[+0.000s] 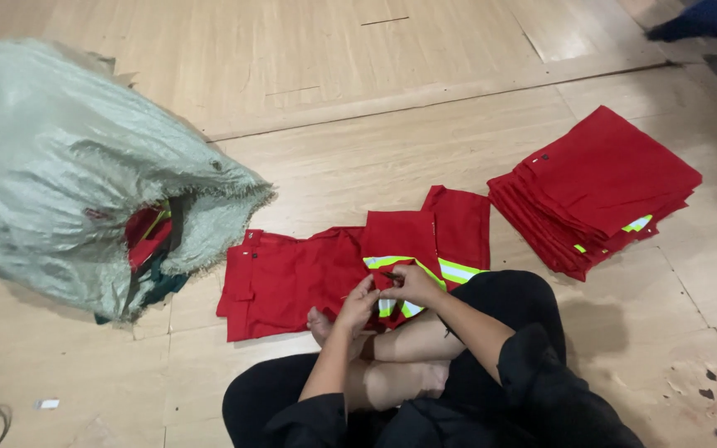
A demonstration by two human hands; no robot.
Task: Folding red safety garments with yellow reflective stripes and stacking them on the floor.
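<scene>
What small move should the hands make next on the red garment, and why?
Probably lay the folded end flat. Both the left hand and the right hand pinch the red garment at its reflective stripe, its end is doubled over, and a stack of folded red garments lies to the right.

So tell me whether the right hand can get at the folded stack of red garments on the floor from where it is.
Probably yes. The right hand is busy on the red garment with reflective stripes, and bare floor separates it from the stack of folded red garments; nothing blocks a sideways stretch.
</scene>
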